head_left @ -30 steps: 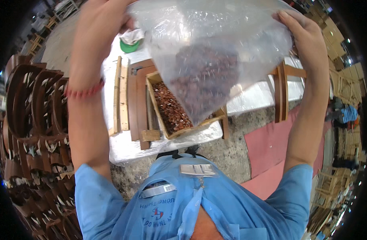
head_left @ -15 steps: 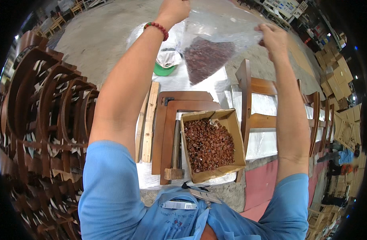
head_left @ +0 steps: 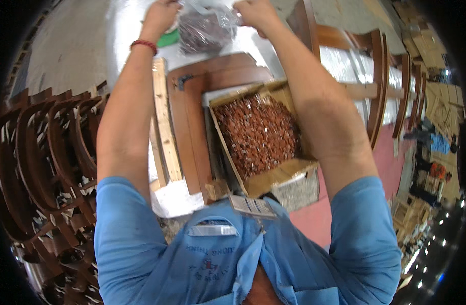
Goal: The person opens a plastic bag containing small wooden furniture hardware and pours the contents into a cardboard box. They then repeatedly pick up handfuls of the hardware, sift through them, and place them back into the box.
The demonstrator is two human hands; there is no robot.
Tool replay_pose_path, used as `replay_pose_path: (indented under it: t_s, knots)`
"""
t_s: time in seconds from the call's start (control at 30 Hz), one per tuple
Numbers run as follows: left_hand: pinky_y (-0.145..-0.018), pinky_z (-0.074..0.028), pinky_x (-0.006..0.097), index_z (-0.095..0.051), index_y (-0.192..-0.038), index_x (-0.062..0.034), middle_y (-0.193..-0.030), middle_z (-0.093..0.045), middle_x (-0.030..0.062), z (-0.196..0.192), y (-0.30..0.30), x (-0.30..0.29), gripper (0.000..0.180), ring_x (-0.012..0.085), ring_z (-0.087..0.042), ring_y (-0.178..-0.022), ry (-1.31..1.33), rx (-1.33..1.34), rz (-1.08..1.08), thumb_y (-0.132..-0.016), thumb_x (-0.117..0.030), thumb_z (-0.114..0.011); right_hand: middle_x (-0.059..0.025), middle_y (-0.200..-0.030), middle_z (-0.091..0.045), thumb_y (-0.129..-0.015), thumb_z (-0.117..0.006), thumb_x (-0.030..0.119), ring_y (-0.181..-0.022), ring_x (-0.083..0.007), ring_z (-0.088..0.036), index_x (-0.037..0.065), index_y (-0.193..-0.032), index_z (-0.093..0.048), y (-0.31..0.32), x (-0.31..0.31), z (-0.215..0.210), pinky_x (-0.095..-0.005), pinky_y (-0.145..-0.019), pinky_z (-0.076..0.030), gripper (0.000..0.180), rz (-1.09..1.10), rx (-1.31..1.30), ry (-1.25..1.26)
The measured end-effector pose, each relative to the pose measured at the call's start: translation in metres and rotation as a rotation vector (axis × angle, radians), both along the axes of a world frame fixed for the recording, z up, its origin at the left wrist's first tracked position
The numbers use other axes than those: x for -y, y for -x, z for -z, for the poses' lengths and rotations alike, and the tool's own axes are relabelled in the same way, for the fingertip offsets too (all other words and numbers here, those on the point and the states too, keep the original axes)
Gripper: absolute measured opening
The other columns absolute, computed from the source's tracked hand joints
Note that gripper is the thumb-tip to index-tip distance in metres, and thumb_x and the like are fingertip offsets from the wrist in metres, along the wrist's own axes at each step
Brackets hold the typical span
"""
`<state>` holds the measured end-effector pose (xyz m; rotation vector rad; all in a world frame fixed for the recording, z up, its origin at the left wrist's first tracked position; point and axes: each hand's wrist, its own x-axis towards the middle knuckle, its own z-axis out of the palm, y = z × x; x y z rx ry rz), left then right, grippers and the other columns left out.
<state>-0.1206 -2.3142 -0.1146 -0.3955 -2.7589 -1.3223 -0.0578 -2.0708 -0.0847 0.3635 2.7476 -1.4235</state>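
At the far edge of the view, my left hand (head_left: 163, 19) and my right hand (head_left: 255, 15) are closed on the upper corners of a clear plastic bag (head_left: 206, 33). Dark brownish pieces fill the bag's lower part, too blurred to tell their kind. It hangs over or rests on the pale covered surface; I cannot tell which. Nearer to me, a cardboard box (head_left: 235, 161) holds many small reddish-brown pieces (head_left: 258, 134) with shiny bits among them. A mallet's wooden head (head_left: 216, 189) shows at the box's near left corner.
L-shaped brown wooden frames (head_left: 184, 127) and pale wood strips (head_left: 167, 124) lie left of the box. Part of a green cap (head_left: 168, 38) shows beside the bag. Curved brown chair parts (head_left: 45, 152) are stacked at left; more wooden frames (head_left: 377, 81) stand at right.
Both hands have come closer together, and the bag, stretched wide before, is now bunched between them. The whole view has shifted, with the box appearing higher and turned.
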Motion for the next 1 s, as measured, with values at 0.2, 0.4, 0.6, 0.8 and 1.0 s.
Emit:
replay_pose_path:
  t_s: [0.2, 0.4, 0.6, 0.8, 1.0]
  knots:
    - [-0.082, -0.049, 0.032, -0.063, -0.11, 0.001, -0.1, -0.068, 0.017, 0.001, -0.131, 0.0, 0.034, 0.0248, -0.066, -0.092, -0.022, -0.066, -0.031, -0.088, -0.024, -0.056, -0.0096, -0.079, -0.067, -0.085, -0.058, 0.031, -0.071, -0.0166, -0.064, -0.001, -0.088, -0.068, -0.069, -0.059, -0.006, -0.0314, -0.065, -0.052, 0.034, -0.24, -0.252, 0.08]
    - [-0.084, -0.049, 0.035, -0.064, -0.105, -0.0021, -0.099, -0.068, 0.0169, 0.029, -0.324, -0.037, 0.022, 0.0268, -0.066, -0.093, -0.027, 0.278, -0.243, -0.089, -0.014, -0.056, -0.0162, -0.101, -0.067, -0.087, -0.058, 0.029, -0.096, -0.0293, -0.063, 0.005, -0.107, -0.066, -0.246, -0.09, 0.06, -0.0378, -0.088, -0.048, 0.032, -0.517, 0.058, -0.178]
    - [-0.094, -0.044, 0.036, -0.06, -0.106, 0.0014, -0.113, -0.06, 0.0183, 0.052, -0.469, -0.076, 0.021, 0.0329, -0.057, -0.11, 0.078, 0.175, -0.286, -0.087, -0.008, -0.057, -0.0115, -0.148, -0.028, -0.079, -0.068, 0.037, -0.138, -0.0351, -0.021, 0.026, -0.129, -0.051, -0.33, -0.074, 0.124, -0.0582, -0.107, -0.02, 0.053, -0.956, -0.113, -0.542]
    - [-0.095, -0.043, 0.036, -0.06, -0.105, 0.0013, -0.115, -0.06, 0.0186, 0.055, -0.535, -0.097, 0.02, 0.0335, -0.055, -0.111, 0.074, 0.305, -0.443, -0.088, -0.009, -0.058, -0.014, -0.149, -0.024, -0.076, -0.07, 0.036, -0.136, -0.0372, -0.023, 0.02, -0.134, -0.045, -0.318, -0.096, 0.132, -0.0564, -0.104, -0.024, 0.065, -0.739, -0.009, -0.707]
    - [-0.09, -0.046, 0.037, -0.061, -0.104, 0.0024, -0.113, -0.06, 0.0201, 0.058, -0.545, -0.104, 0.021, 0.0354, -0.057, -0.106, 0.037, 0.214, -0.49, -0.087, -0.01, -0.057, -0.0161, -0.14, -0.035, -0.074, -0.072, 0.021, -0.122, -0.0385, -0.039, 0.015, -0.125, -0.053, -0.33, -0.108, 0.145, -0.0492, -0.091, -0.042, 0.055, -0.726, -0.004, -0.572]
